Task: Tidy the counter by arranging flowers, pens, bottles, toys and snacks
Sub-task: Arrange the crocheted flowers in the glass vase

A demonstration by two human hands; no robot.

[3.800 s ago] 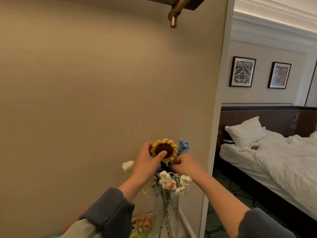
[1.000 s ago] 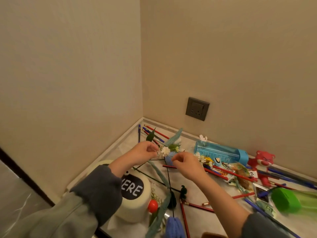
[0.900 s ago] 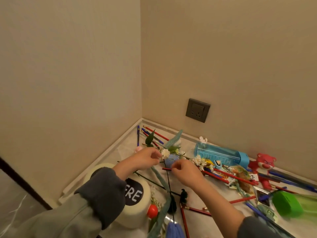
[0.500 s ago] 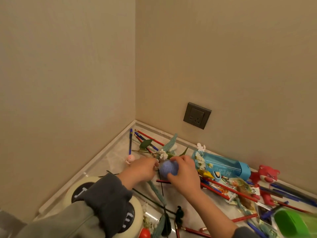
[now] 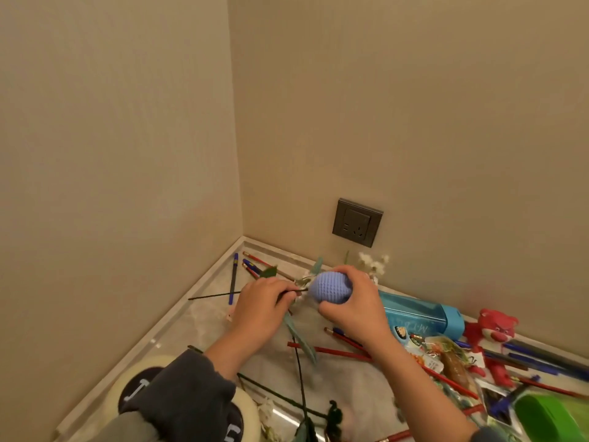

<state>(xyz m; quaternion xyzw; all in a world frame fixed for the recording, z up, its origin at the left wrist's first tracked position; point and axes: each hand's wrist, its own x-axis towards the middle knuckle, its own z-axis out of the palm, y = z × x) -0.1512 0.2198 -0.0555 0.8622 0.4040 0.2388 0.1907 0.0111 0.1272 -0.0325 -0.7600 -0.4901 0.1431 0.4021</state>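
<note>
Two hands are raised close together over the corner of the bench (image 5: 350,387). The right hand (image 5: 353,306) is curled round a blue crocheted flower head (image 5: 328,287), which is held above the bench surface, in front of the back wall. The left hand (image 5: 259,309) is closed in a pinch on a thin dark stem (image 5: 210,296) that runs out to its left. The stem seems to join the blue head, though that part is blurred. Small white flowers (image 5: 373,264) are seen just behind the right hand. A blue bottle (image 5: 420,314) is laid on its side along the back wall, with a red bear toy (image 5: 492,333) beside its cap. Snack packets (image 5: 446,358) and red pens (image 5: 334,351) are scattered on the bench near the right forearm. A grey socket (image 5: 357,222) is set in the wall above.
</note>
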